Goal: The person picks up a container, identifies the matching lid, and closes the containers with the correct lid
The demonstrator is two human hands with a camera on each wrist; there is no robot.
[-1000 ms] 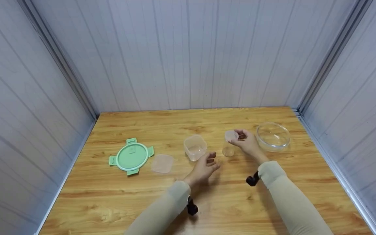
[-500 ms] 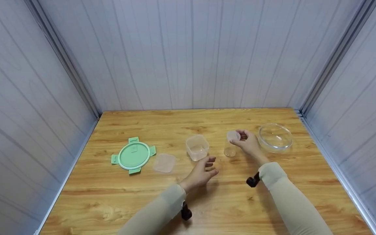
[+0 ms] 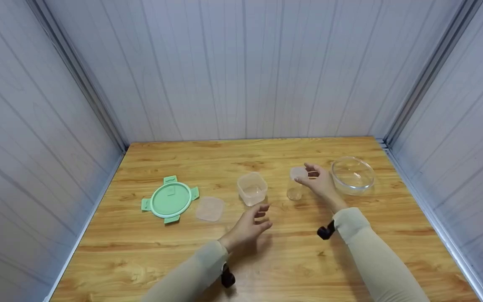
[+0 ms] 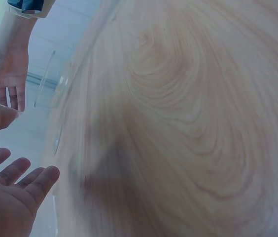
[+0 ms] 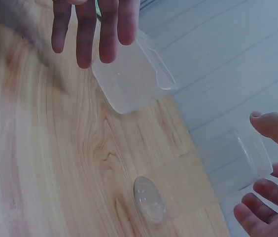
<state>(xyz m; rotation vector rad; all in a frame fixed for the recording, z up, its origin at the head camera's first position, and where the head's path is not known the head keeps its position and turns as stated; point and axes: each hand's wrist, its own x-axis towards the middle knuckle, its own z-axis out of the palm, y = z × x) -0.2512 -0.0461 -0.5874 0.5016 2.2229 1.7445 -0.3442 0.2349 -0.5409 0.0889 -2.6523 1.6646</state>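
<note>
The right hand [image 3: 319,182], fingers loose, is beside the jar [image 3: 295,185]; the left hand [image 3: 247,226], relaxed, hovers near a tub [image 3: 252,188].

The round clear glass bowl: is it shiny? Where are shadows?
Head view: the round clear glass bowl glints, soft shadow by the left hand on the brown wood-grain table; left wrist view: fuzzy dark shadow; right wrist view: blurry dark patch, upper left.

1. You have a tall, clear jar [image 3: 294,188] standing upright on the tabletop [image 3: 292,264], its translucent whitish lid [image 3: 298,172] on top, at your right hand [image 3: 320,183].
2. Left of the jar, you see a translucent square container [image 3: 252,188], round-cornered, upright, open-topped, near your left hand [image 3: 246,226].
</note>
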